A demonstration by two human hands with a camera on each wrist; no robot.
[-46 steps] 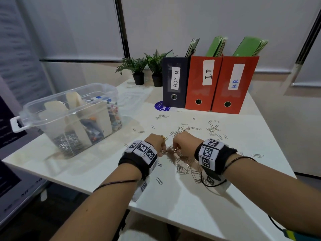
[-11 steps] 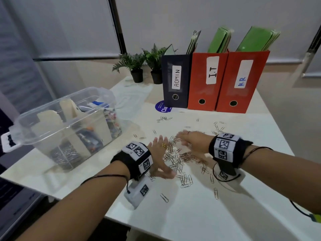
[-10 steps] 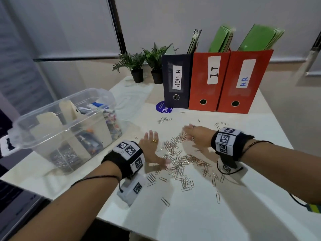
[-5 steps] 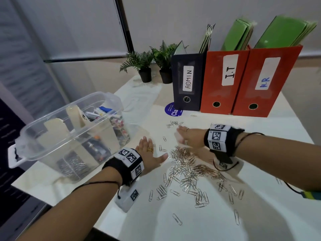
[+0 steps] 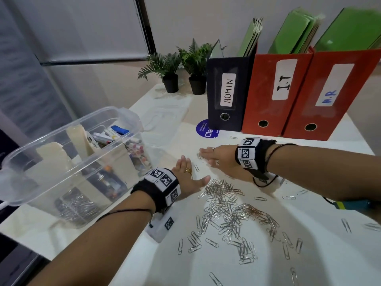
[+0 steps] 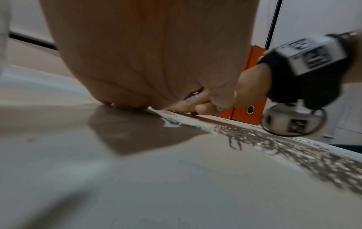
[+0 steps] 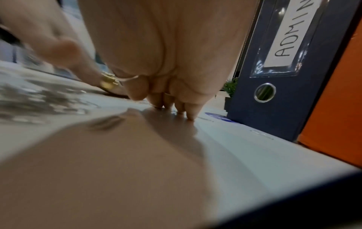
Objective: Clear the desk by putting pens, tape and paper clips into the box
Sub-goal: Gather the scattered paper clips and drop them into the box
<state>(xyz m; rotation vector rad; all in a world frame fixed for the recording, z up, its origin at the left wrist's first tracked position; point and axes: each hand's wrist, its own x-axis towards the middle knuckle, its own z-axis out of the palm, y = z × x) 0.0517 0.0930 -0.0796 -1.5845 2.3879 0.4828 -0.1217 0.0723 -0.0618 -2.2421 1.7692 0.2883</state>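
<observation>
Desk (image 5: 237, 269) is filling the lower frame, white and slick. Box (image 5: 26, 162), clear plastic, is sitting at left of centre, already holding pens in its far compartment and paper clips at its near corner; tape is not clearly showing anywhere. Binders (image 5: 274, 93) are standing along the upper right, two potted plants (image 5: 181, 65) just beside them at upper centre.

Left hand (image 5: 185, 176) is lying flat at mid-frame, fingers straight, thumb spread, holding nothing. Right hand (image 5: 218, 157) is reaching in from the right, fingers extended and fingertips (image 7: 191, 113) touching the desk, also holding nothing; judged to be raking in the far strays.

Main clip pile (image 5: 231, 211) is sprawling below both hands at lower centre, with loose clips trailing toward the lower right edge.

Risks, as judgement: flat-hand sweeping on a smooth top may be flicking singles off the desk edge; clips are tangling, so a scooped bunch could shed on the way to the box.
</observation>
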